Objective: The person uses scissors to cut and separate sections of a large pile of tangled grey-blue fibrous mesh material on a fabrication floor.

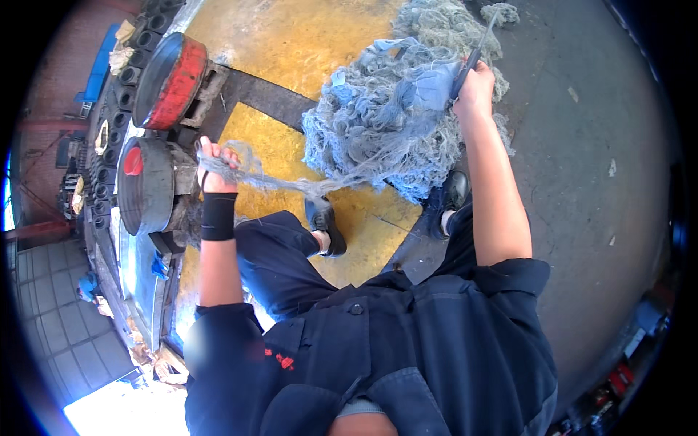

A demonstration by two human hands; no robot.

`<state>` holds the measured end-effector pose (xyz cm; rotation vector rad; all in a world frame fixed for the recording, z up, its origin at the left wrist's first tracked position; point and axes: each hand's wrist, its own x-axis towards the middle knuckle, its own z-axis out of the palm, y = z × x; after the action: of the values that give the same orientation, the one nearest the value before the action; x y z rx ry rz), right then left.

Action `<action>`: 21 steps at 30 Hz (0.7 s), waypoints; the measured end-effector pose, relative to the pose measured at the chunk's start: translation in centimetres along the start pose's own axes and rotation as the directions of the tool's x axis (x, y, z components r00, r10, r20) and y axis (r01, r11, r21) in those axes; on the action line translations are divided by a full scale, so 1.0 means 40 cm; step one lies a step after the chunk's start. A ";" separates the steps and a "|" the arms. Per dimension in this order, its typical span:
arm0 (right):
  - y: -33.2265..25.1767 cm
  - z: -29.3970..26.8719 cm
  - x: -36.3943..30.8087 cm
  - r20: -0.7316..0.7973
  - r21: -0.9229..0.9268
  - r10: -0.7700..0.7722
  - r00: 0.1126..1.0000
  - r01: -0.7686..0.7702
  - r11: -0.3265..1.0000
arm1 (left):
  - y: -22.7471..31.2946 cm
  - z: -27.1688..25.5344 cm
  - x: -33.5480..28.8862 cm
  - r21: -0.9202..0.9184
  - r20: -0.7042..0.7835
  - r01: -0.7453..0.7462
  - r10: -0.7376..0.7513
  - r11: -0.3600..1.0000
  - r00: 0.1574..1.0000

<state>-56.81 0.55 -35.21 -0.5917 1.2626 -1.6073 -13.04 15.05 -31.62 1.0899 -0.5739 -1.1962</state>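
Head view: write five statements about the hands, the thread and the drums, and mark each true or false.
1. The right hand grips a dark-handled knife. True.
2. The left hand is empty. False: the left hand holds a strand of grey thread.
3. The strand stretches from the left hand toward the tangled blue-grey thread pile. True.
4. A black wristband is on the right wrist. False: the black wristband is on the left wrist.
5. The red-sided drum is right of the pile. False: the red-sided drum is left of it.
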 end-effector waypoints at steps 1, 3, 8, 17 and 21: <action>-0.010 0.011 -0.011 0.035 0.041 -0.006 0.999 0.004 0.999 | 0.031 -0.018 0.011 0.096 -0.052 0.001 0.004 0.995 0.999; -0.027 0.017 -0.025 0.087 0.118 -0.038 0.995 0.028 0.993 | 0.073 -0.025 0.034 0.263 -0.160 -0.022 0.066 0.965 0.985; -0.065 0.052 -0.064 0.261 0.341 -0.139 0.955 0.043 0.939 | 0.161 -0.069 0.075 0.535 -0.066 0.008 0.032 0.845 0.997; 0.010 0.108 -0.102 0.533 -0.108 -0.085 0.842 0.167 0.980 | -0.068 0.213 0.105 0.652 0.307 0.011 -0.278 0.758 0.910; 0.009 0.130 -0.109 0.459 -0.561 -0.057 0.887 0.339 0.755 | -0.114 0.302 0.151 0.901 0.252 -0.255 -0.054 -0.350 0.966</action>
<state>-50.58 2.11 -32.94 -1.4659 1.4263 -1.0906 -23.28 5.12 -31.80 2.3001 -2.1314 -0.2425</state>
